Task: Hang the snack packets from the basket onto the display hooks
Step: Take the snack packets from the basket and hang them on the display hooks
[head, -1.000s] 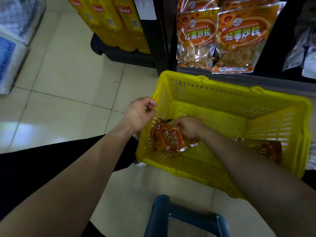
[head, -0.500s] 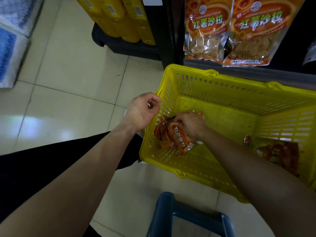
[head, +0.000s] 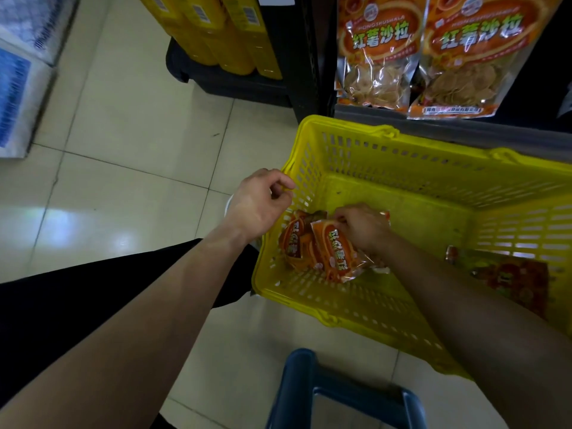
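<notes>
A yellow plastic basket [head: 387, 133] stands on the floor below the display. My right hand [head: 362, 227] reaches into its left end and grips a bunch of orange snack packets [head: 332, 257] by their top edge; another orange packet [head: 292, 243] leans against them. My left hand [head: 260, 204] hovers at the basket's left rim with loosely curled fingers and holds nothing I can see. A further packet [head: 510, 277] lies at the basket's right end. Two large orange snack bags [head: 377, 51] hang on the display above; the hooks are out of view.
A black shelf post [head: 312, 57] stands left of the hanging bags. Yellow boxes [head: 216, 32] sit on a low black base further left. A blue frame [head: 340, 394] is at the bottom near my legs. Tiled floor [head: 123, 134] stretches to the left.
My right hand has drawn the orange packets together and raised them slightly inside the basket. My left hand stays by the rim. My view has shifted a little toward the floor.
</notes>
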Tool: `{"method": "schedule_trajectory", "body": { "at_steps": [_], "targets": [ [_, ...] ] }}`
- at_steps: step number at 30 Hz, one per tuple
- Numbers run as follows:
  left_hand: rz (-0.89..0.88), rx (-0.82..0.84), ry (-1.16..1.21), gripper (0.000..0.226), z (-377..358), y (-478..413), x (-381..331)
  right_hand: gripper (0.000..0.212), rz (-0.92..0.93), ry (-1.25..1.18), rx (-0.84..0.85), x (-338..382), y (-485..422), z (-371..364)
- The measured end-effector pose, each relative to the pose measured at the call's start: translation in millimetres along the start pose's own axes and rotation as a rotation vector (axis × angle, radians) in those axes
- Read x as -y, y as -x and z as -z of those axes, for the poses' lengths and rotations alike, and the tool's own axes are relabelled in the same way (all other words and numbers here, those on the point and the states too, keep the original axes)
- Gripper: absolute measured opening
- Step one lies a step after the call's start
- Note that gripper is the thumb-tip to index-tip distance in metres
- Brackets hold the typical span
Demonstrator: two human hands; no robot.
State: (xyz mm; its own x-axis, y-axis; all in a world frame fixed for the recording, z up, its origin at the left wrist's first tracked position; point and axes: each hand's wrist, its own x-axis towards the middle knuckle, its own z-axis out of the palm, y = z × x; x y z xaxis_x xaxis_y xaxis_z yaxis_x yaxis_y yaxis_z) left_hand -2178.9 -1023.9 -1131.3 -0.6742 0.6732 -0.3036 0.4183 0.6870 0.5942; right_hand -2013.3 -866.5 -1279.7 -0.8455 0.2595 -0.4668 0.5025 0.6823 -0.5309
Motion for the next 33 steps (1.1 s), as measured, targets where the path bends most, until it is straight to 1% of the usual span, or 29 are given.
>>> {"method": "schedule_trajectory", "body": {
  "at_steps": [1, 3, 6, 9, 12, 15, 18, 20, 22, 23, 25, 27, 29, 31, 33],
  "targets": [
    [0.0, 0.001, -0.003, 0.012, 0, 0, 0, 0.015, -0.035, -0.04, -0.002, -4, 4, 5],
    [0.003, 0.001, -0.01, 0.011, 0, 0, -2, 0.019, -0.077, -0.072, 0.012, -12, 10, 15],
    [0.022, 0.01, -0.024, 0.011, 0, 1, -6, 0.023, -0.08, -0.011, 0.079, -24, 18, 30],
    [0.026, 0.031, -0.045, 0.011, 2, 3, -14, 0.016, -0.069, 0.039, 0.13, -23, 32, 55],
    [0.054, 0.063, -0.031, 0.01, 7, 4, -28, 0.007, -0.024, 0.052, 0.087, -12, 56, 95],
    [0.038, 0.1, 0.019, 0.014, 16, 10, -55, 0.008, 0.008, 0.022, -0.052, 8, 92, 150],
    [-0.011, 0.13, 0.118, 0.025, 31, 16, -100, 0.007, 0.015, -0.069, -0.225, 31, 137, 212],
    [-0.034, 0.127, 0.316, 0.036, 49, 23, -137, 0.015, 0.007, -0.154, -0.295, 44, 169, 247],
    [-0.07, 0.092, 0.493, 0.05, 71, 32, -170, 0.018, 0.009, -0.308, -0.354, 53, 200, 270],
    [-0.105, 0.095, 0.536, 0.052, 81, 39, -185, 0.015, 0.005, -0.393, -0.385, 56, 215, 277],
    [-0.187, 0.152, 0.534, 0.046, 94, 56, -207, 0.014, -0.014, -0.546, -0.441, 62, 242, 282],
    [-0.231, 0.24, 0.536, 0.041, 100, 70, -217, 0.014, -0.036, -0.666, -0.47, 67, 262, 279],
    [-0.22, 0.33, 0.651, 0.042, 103, 79, -219, 0.016, -0.063, -0.742, -0.476, 71, 273, 277],
    [-0.202, 0.371, 0.76, 0.051, 106, 80, -218, 0.016, -0.065, -0.805, -0.468, 73, 273, 280],
    [-0.202, 0.393, 0.799, 0.066, 105, 78, -218, 0.012, -0.049, -0.851, -0.462, 72, 270, 287]
  ]
}}
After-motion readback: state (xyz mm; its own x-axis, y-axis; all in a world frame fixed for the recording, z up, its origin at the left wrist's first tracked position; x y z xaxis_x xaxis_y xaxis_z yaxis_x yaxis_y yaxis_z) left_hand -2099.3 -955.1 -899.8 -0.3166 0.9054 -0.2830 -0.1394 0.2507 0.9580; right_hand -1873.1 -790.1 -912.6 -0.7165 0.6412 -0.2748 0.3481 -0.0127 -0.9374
